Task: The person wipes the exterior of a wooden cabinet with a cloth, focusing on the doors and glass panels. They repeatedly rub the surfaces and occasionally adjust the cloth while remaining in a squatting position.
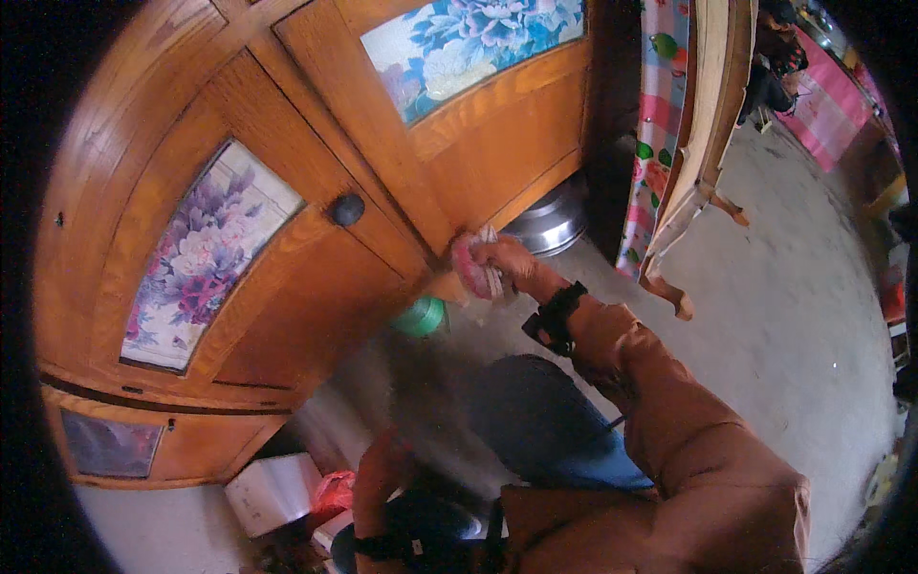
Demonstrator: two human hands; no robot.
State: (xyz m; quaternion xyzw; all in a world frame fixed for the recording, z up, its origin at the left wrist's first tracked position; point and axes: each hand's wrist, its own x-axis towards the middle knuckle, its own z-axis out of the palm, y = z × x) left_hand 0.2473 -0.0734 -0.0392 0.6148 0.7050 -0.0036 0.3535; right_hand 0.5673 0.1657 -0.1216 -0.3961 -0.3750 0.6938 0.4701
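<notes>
My right hand (505, 260) grips a pink and white cloth (475, 265) at the lower corner of a wooden cabinet door (495, 143). The cloth is bunched and slightly blurred. My left hand (393, 448) hangs low near my knees, dim and blurred; whether its fingers hold anything cannot be made out. Beside the right hand, to the left, the neighbouring wooden door (308, 287) bears a round dark knob (347, 209) and a floral panel (211, 265). Below the cloth, a green round object (420, 316) shows under the cabinet's edge.
Shiny metal pots (549, 226) stand under the cabinet on the right. A table with a floral cover (654, 172) and curved wooden legs (667, 295) stands further right. A white box (274, 493) and a red plastic bag (334, 491) lie at the lower left.
</notes>
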